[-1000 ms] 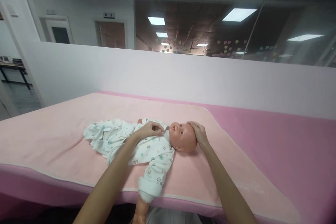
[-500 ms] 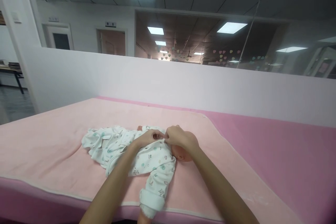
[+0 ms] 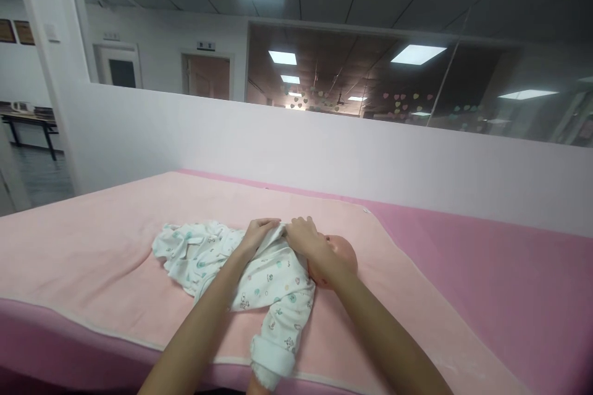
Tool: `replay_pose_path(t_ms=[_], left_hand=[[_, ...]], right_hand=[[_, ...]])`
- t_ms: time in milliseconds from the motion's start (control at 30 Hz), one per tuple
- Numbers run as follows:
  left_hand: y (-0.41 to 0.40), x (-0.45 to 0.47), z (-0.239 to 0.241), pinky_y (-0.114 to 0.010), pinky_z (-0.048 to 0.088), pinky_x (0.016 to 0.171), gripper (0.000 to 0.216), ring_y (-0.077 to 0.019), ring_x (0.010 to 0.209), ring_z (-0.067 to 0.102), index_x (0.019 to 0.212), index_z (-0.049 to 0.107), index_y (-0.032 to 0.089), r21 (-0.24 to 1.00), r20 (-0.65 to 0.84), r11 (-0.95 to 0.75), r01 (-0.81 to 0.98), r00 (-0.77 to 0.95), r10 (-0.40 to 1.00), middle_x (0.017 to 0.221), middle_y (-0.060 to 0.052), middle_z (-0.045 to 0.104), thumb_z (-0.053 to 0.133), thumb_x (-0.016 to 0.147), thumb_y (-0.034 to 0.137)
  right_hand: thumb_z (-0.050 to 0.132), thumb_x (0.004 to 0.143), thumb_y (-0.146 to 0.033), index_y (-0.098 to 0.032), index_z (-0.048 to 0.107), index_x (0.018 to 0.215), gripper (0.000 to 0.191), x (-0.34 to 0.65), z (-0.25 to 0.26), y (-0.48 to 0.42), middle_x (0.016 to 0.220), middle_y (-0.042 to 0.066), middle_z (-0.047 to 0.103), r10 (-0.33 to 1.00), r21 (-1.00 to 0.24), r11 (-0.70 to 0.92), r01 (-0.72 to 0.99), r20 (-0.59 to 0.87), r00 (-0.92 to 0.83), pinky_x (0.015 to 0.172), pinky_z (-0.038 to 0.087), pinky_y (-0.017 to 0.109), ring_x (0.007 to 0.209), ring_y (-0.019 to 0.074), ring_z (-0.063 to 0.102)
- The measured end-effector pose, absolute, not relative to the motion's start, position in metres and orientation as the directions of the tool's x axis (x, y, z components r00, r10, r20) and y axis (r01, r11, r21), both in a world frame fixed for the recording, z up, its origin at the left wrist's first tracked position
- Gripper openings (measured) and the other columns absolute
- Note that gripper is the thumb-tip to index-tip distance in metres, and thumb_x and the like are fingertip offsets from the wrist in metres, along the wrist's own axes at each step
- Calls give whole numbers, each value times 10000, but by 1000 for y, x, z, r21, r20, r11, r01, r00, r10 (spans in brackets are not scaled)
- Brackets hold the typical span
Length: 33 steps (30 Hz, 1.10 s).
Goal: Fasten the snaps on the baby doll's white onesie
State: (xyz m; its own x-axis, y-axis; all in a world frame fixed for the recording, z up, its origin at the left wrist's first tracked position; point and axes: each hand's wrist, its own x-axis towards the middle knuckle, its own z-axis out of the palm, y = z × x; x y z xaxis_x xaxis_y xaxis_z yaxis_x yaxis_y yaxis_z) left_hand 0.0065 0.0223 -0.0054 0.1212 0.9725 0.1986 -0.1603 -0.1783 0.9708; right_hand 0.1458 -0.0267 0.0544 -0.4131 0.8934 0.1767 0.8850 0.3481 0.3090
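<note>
A baby doll [image 3: 345, 254] lies on its back on a peach blanket, its head to the right. It wears a white baby outfit [image 3: 273, 278] with small animal and green prints. One sleeve stretches toward me, with a cuff folded at its end. My left hand [image 3: 260, 236] is closed on the outfit's front edge over the doll's chest, drawing the cloth into a raised fold. Close to the neck, my right hand [image 3: 302, 234] is also closed on the cloth at the collar. Its wrist covers part of the doll's head. The fingertips of both hands are partly hidden.
The peach blanket [image 3: 115, 247] covers most of a pink padded surface [image 3: 486, 259]. A low white wall [image 3: 324, 148] runs along the back, with glass above it. Far left, a dark-legged table [image 3: 30, 118] stands beyond a doorway.
Both hands have shifted slightly away from me, and the cloth between them is now pulled up into a fold. More of the doll's head shows. The view has turned a little left.
</note>
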Motion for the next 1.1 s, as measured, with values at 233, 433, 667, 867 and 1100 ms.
replay_pose_path(t_ms=[233, 433, 667, 867, 1100], left_hand=[[31, 6, -14, -211, 230, 474, 491, -76, 468, 323, 520, 565, 111, 906, 377, -383, 182, 67, 924, 435, 40, 394, 486, 699, 561], [29, 8, -12, -209, 278, 535, 439, -108, 552, 419, 671, 667, 121, 844, 431, -436, 313, 91, 898, 511, 24, 493, 478, 728, 514], [11, 10, 0, -209, 300, 529, 473, -104, 531, 437, 690, 699, 109, 892, 331, -420, 170, 390, 859, 524, -6, 547, 495, 729, 534], [1, 8, 7, -198, 318, 520, 315, -83, 540, 460, 738, 715, 120, 945, 196, -308, 105, 574, 795, 635, -26, 618, 652, 651, 416], [5, 1, -3, -224, 411, 635, 424, -86, 603, 530, 856, 682, 111, 865, 302, -54, -498, 432, 850, 622, -36, 617, 804, 483, 272]], right_hand=[[458, 786, -88, -108, 642, 853, 197, 133, 44, -17, 994, 172, 603, 867, 411, 305, 859, 253, -429, 980, 175, 507, 1000, 263, 494], [514, 724, -48, -182, 602, 680, 166, 148, 47, -43, 746, 80, 629, 834, 315, 277, 908, 391, -390, 985, 176, 472, 856, 216, 520], [367, 851, -189, -183, 540, 666, 253, 190, 80, -84, 701, 44, 609, 795, 7, 289, 957, 555, -244, 873, 290, 360, 720, 158, 527], [259, 898, -425, -196, 416, 610, 400, 216, 98, -87, 583, -21, 495, 747, -487, 379, 787, 663, 50, 573, 336, 224, 570, 108, 476], [281, 908, -345, -207, 422, 644, 330, 193, 56, -82, 653, -8, 519, 635, -328, 475, 817, 771, -60, 778, 360, 276, 708, 135, 479]])
